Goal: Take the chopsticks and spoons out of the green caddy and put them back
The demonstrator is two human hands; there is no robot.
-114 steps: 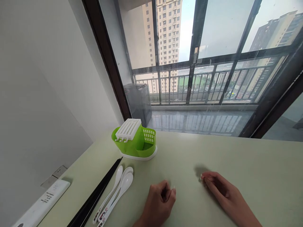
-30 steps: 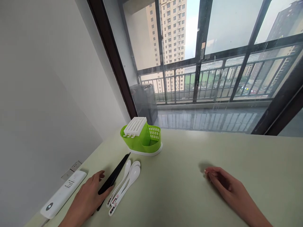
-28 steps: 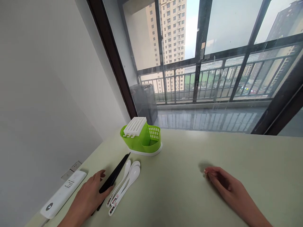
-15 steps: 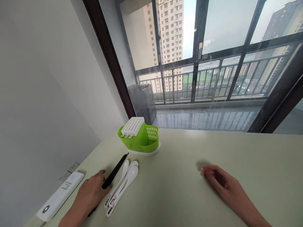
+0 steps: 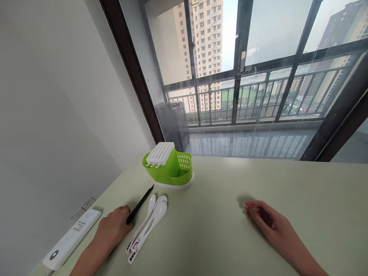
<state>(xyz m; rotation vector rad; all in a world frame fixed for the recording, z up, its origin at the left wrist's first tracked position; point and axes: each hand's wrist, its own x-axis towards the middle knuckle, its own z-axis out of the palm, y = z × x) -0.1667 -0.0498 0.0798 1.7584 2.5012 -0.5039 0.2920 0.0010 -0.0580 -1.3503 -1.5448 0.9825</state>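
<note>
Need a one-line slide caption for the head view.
Left hand grips black chopsticks beside white spoons; right hand rests on table.

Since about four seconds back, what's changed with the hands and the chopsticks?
The left hand left its loose fist at the table's middle, went left and closed its fingers around the near end of the black chopsticks. The right hand stayed resting on the table. The white spoons, green holder and white power strip stayed put.

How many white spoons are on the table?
3. The white spoons lie side by side on the table, just right of the black chopsticks under the left hand, in front of the green holder. None looks hidden.
</note>
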